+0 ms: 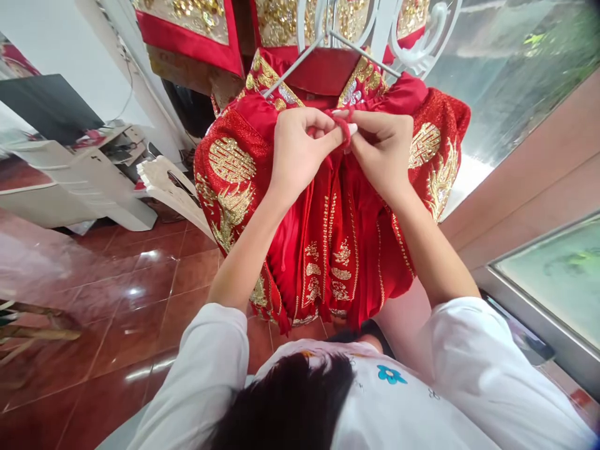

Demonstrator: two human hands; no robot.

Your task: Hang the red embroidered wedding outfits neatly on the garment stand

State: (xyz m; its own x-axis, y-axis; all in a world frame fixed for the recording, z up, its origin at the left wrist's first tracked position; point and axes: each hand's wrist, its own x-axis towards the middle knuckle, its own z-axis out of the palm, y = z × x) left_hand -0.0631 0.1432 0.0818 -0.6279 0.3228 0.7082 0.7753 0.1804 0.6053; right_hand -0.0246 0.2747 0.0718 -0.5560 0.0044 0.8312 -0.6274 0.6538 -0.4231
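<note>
A red garment with gold embroidery (233,160) hangs from a thin white hanger (300,62) in front of me. At its neckline, my left hand (302,147) and my right hand (384,150) meet, both with fingers pinched. Between the fingertips runs a short red cord (345,130), looped near the left thumb. Both hands grip this cord; how its strands cross is partly hidden by the fingers. Below them, the embroidered front panels and red tassels hang in folds.
White scrolled metalwork (422,53) rises behind the hanger. Other red and gold pieces (187,37) hang at the back. On the left are a white desk (100,181), a dark monitor (49,107) and a white chair (171,187). A glass door frame (529,150) stands on the right.
</note>
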